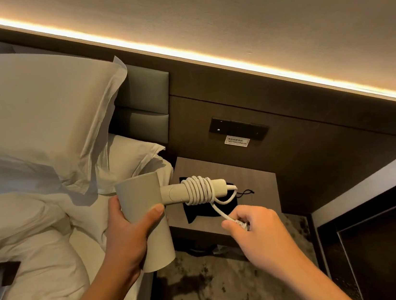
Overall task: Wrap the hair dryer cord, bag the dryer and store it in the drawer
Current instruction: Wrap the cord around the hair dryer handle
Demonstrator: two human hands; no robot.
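Left hand [127, 231] grips the dryer [146, 222] barrel above the bed's edge; right hand [255, 228] pinches the plug end. Cord [198, 187] is nearly wrapped around the handle; the black bag [200, 211] waits on the tabletop [251, 180], drawer unseen.

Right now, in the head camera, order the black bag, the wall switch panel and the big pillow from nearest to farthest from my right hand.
From the right hand:
1. Black bag, on the nightstand just beyond it.
2. Wall switch panel, above on the dark wall.
3. Big pillow, far left on the bed.

White pillows [36, 115] on bed [28, 247]; dark switch panel [238, 128] on headboard wall.
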